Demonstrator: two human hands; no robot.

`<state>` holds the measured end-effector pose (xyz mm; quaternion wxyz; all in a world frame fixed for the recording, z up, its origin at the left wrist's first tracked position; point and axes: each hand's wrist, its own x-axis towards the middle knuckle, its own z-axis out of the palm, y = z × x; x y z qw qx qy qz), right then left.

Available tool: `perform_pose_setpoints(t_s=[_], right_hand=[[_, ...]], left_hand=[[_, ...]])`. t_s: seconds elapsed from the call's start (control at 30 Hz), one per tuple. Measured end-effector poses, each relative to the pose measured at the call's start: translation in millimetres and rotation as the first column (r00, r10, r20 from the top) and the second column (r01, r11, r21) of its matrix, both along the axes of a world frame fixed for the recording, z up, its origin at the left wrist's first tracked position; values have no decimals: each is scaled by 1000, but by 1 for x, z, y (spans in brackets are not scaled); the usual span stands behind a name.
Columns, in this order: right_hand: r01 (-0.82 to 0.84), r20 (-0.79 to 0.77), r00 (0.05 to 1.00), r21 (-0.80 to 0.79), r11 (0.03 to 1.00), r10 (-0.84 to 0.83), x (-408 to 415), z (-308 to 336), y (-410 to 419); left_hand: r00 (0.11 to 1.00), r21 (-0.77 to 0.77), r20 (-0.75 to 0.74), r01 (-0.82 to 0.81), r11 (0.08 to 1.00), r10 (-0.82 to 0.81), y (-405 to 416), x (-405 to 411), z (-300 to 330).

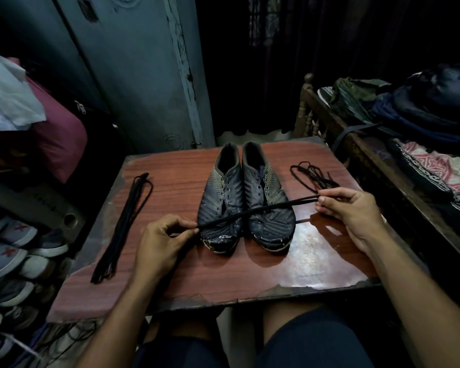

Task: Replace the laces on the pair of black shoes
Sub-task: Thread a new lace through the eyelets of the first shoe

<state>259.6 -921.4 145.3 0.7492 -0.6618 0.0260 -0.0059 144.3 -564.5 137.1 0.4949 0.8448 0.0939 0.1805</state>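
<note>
Two worn black shoes stand side by side on the wooden table [170, 274], toes toward me: the left shoe [221, 205] and the right shoe [268, 208], both with empty eyelets. A black lace [255, 211] is stretched taut across their toes. My left hand [165, 243] pinches its left end near the left shoe's toe. My right hand [351, 208] pinches the other end to the right of the right shoe. A straight bundle of black laces [125, 224] lies at the table's left. A loose tangle of black laces [311, 176] lies at the right, behind my right hand.
A grey metal cupboard [133, 75] stands behind the table. Several sneakers [14, 251] are stacked on the left, under a maroon bag [59, 139]. A wooden bed [356, 155] with bags and cloth borders the right. My knees [303, 338] sit under the front edge.
</note>
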Motion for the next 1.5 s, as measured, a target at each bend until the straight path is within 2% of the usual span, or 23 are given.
perform_pose_setpoints(t_s=[0.27, 0.47, 0.7, 0.97, 1.17, 1.27, 1.5], right_hand=[[2, -13, 1000, 24, 1000, -2, 0, 0, 0], [8, -11, 1000, 14, 1000, -8, -1, 0, 2], [32, -1, 999, 21, 999, -32, 1, 0, 2], [33, 5, 999, 5, 999, -33, 1, -2, 1], [35, 3, 999, 0, 999, -35, -1, -1, 2], [40, 10, 999, 3, 999, -40, -1, 0, 3], [32, 15, 999, 1, 999, -32, -4, 0, 3]], left_hand=[[999, 26, -51, 3, 1000, -2, -4, 1, -1], [997, 173, -54, -50, 984, 60, -2, 1, 0], [998, 242, -51, -10, 970, 23, -4, -2, 1], [996, 361, -64, -30, 932, 57, -6, 1, -4], [1000, 445, -1, -3, 896, 4, -9, -1, -3], [997, 496, 64, -60, 866, 32, -7, -3, -5], [980, 421, 195, -110, 900, 28, 1, -4, -5]])
